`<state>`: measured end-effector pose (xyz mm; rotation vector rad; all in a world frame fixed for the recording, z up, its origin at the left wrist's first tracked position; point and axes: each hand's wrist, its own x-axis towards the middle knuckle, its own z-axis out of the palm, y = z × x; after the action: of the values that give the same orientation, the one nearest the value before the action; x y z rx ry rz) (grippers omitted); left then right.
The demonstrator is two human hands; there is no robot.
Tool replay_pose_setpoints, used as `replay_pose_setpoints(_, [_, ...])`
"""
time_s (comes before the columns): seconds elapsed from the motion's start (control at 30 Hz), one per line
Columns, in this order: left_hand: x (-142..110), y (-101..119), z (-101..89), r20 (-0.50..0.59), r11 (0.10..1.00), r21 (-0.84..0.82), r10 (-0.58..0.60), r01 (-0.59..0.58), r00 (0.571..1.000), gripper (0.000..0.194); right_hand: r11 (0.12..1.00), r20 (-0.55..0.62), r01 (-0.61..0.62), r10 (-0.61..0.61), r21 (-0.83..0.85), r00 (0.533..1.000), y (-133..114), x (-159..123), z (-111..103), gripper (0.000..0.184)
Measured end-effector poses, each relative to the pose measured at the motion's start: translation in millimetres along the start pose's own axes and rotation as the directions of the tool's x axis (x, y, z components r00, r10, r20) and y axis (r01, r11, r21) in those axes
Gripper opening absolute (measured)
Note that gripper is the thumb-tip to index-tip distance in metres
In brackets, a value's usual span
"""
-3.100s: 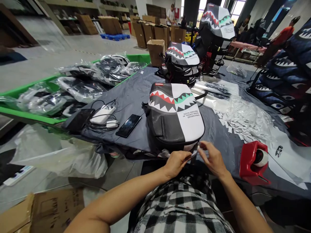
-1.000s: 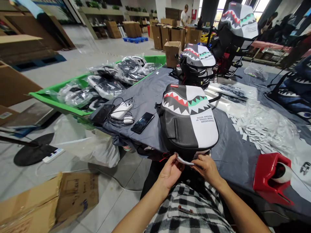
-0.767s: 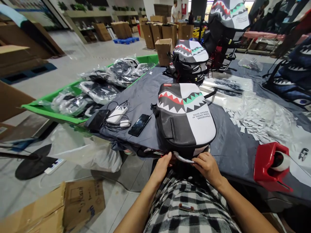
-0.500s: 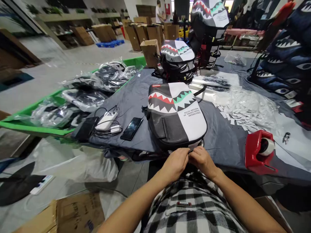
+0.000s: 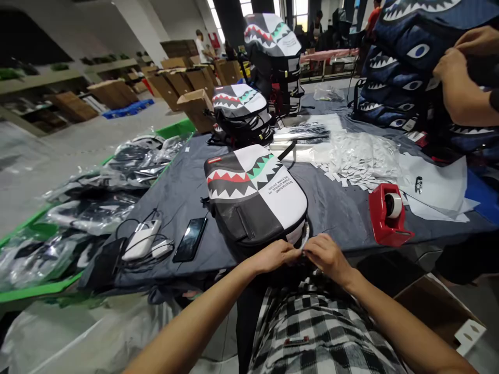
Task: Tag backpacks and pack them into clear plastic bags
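Shark-mouth backpack, not yet bagged, lay flat on a grey table cover, left hand and right hand pinching narrowly on a thin pale strip at its near edge, fastening unfinished or unclear.

A backpack lies on the table, a smartphone left, apparently a tape dispenser right.

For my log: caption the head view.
Left hand and right hand pinch a pale strip at a shark-mouth backpack.
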<state>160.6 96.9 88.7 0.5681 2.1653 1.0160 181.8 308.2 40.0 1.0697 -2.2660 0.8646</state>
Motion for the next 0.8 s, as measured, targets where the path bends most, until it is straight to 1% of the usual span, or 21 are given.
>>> replay_pose_setpoints(0.07, [-5.7, -2.5, 3.3, -0.019, 0.996, -0.085, -0.024, 0.022, 1.0, 0.044, 0.992, -0.075, -0.114, 0.111, -0.044, 0.991, 6.6, -15.6, -23.6, 0.013])
replay_pose_setpoints(0.1, [-6.6, -4.3, 4.1, -0.046, 0.993, -0.117, -0.029, 0.023, 0.999, 0.043, 0.981, -0.128, -0.181, 0.17, -0.075, 0.977, 11.3, -25.0, -37.9, 0.012])
replay_pose_setpoints(0.13, [-5.8, -5.9, 4.0, -0.083, 0.99, -0.137, -0.026, 0.015, 0.996, 0.042, 0.96, -0.195, -0.259, 0.235, -0.106, 0.952, 17.1, -35.2, -53.5, 0.011])
replay_pose_setpoints(0.17, [-3.2, -7.3, 2.9, -0.128, 0.988, -0.155, -0.022, 0.002, 0.991, 0.043, 0.925, -0.275, -0.356, 0.311, -0.132, 0.91, 24.0, -45.8, -69.9, 0.011])
replay_pose_setpoints(0.2, [1.2, -8.0, 0.8, -0.177, 0.985, -0.17, -0.019, -0.012, 0.984, 0.043, 0.873, -0.363, -0.466, 0.391, -0.145, 0.846, 32.3, -56.3, -86.5, 0.013])
replay_pose_setpoints(0.27, [13.3, -7.9, -4.3, -0.275, 0.979, -0.203, -0.031, -0.026, 0.961, 0.043, 0.728, -0.52, -0.674, 0.53, -0.127, 0.67, 52.4, -75.7, -117.6, 0.022])
replay_pose_setpoints(0.33, [25.3, -7.3, -7.6, -0.34, 0.974, -0.225, -0.059, -0.021, 0.939, 0.045, 0.577, -0.603, -0.814, 0.626, -0.069, 0.494, 74.5, -90.7, -142.2, 0.034])
replay_pose_setpoints(0.37, [29.5, -7.6, -7.4, -0.355, 0.977, -0.214, -0.06, -0.019, 0.933, 0.045, 0.509, -0.603, -0.86, 0.682, -0.014, 0.414, 84.6, -96.1, -151.0, 0.041])
replay_pose_setpoints(0.43, [32.9, -11.1, -2.8, -0.371, 0.992, -0.125, -0.021, -0.027, 0.928, 0.044, 0.385, -0.534, -0.915, 0.802, 0.118, 0.268, 100.1, -102.9, -161.7, 0.053])
replay_pose_setpoints(0.47, [32.3, -14.6, 1.0, -0.384, 0.998, -0.057, 0.009, -0.034, 0.923, 0.042, 0.331, -0.472, -0.925, 0.856, 0.185, 0.212, 105.0, -104.8, -163.9, 0.057])
replay_pose_setpoints(0.5, [30.8, -19.2, 5.2, -0.403, 0.999, 0.015, 0.038, -0.035, 0.914, 0.041, 0.285, -0.398, -0.925, 0.902, 0.25, 0.17, 108.2, -105.7, -164.4, 0.061])
replay_pose_setpoints(0.53, [28.9, -24.3, 9.4, -0.426, 0.996, 0.08, 0.06, -0.029, 0.903, 0.041, 0.252, -0.328, -0.918, 0.933, 0.308, 0.146, 110.0, -106.0, -163.6, 0.064])
replay_pose_setpoints(0.57, [26.9, -29.6, 13.1, -0.45, 0.991, 0.132, 0.077, -0.019, 0.89, 0.04, 0.236, -0.279, -0.905, 0.95, 0.353, 0.139, 110.7, -105.7, -161.9, 0.067])
replay_pose_setpoints(0.63, [23.6, -38.0, 18.8, -0.486, 0.979, 0.203, 0.097, 0.004, 0.868, 0.04, 0.235, -0.238, -0.877, 0.961, 0.419, 0.144, 110.2, -103.8, -157.5, 0.068])
replay_pose_setpoints(0.73, [21.8, -41.4, 23.2, -0.507, 0.966, 0.258, 0.115, 0.023, 0.854, 0.041, 0.266, -0.267, -0.86, 0.951, 0.436, 0.159, 108.5, -99.7, -151.3, 0.064])
replay_pose_setpoints(0.8, [22.4, -39.2, 24.1, -0.511, 0.963, 0.268, 0.114, 0.032, 0.852, 0.042, 0.271, -0.278, -0.859, 0.947, 0.435, 0.158, 108.3, -97.4, -148.1, 0.061])
